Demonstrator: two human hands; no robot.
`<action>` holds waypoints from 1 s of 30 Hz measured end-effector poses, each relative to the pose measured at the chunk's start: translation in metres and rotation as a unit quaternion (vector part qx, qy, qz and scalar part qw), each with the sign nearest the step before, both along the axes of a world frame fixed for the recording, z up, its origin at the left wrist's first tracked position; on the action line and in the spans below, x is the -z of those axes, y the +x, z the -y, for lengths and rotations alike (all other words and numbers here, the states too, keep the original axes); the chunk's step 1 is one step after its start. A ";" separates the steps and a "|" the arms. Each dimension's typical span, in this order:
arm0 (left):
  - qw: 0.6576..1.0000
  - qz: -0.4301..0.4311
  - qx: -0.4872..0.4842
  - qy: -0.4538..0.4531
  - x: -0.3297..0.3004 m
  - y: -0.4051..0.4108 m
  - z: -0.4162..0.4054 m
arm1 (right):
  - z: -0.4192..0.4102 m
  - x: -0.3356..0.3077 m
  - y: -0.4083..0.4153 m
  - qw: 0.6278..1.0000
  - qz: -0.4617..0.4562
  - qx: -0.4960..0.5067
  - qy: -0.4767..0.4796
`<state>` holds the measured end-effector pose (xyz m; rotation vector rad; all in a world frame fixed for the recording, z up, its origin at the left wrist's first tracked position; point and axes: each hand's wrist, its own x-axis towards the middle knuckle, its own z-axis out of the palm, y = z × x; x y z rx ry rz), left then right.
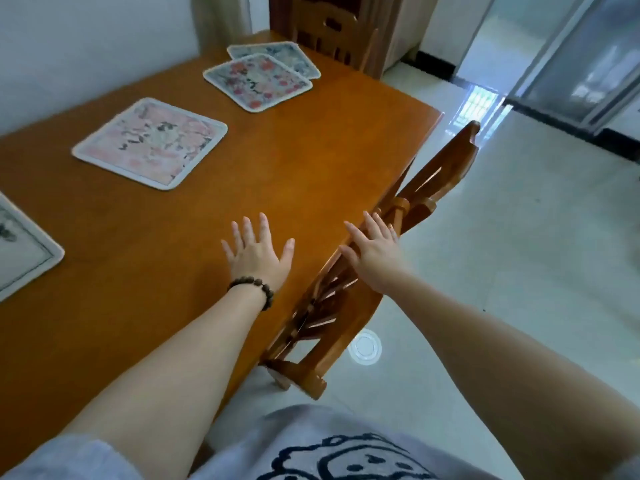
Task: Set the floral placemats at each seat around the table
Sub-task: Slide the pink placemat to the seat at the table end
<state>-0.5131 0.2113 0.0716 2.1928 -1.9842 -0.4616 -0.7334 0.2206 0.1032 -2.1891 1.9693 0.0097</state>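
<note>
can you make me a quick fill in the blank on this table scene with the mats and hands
1. The red-flowered mat partly overlaps the blue-flowered mat at the ____ end of the table.
2. The beaded bracelet is worn on the ____ wrist.
3. The right hand reaches over the back of a wooden ____.
4. The left hand holds ____.

Missing words: far; left; chair; nothing

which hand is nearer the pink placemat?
Left. The left hand is open over the table with the pink placemat ahead of it; the right hand is farther, over the chair back.
</note>
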 end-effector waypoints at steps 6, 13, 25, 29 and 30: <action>0.995 0.007 -0.099 0.031 0.020 0.018 -0.001 | 0.052 0.008 0.029 0.994 -0.020 -0.104 0.028; 0.971 0.039 -0.229 0.050 0.032 0.036 0.039 | 0.154 0.035 0.054 0.975 -0.006 -0.219 0.042; 0.931 0.026 -0.356 0.074 0.013 0.072 0.162 | 0.333 0.049 0.114 0.938 0.049 -0.334 0.076; 0.925 0.037 -0.374 0.058 0.021 0.107 0.201 | 0.381 0.060 0.152 0.932 0.052 -0.350 0.077; 0.924 0.038 -0.376 0.050 0.025 0.116 0.210 | 0.393 0.064 0.163 0.931 0.056 -0.352 0.075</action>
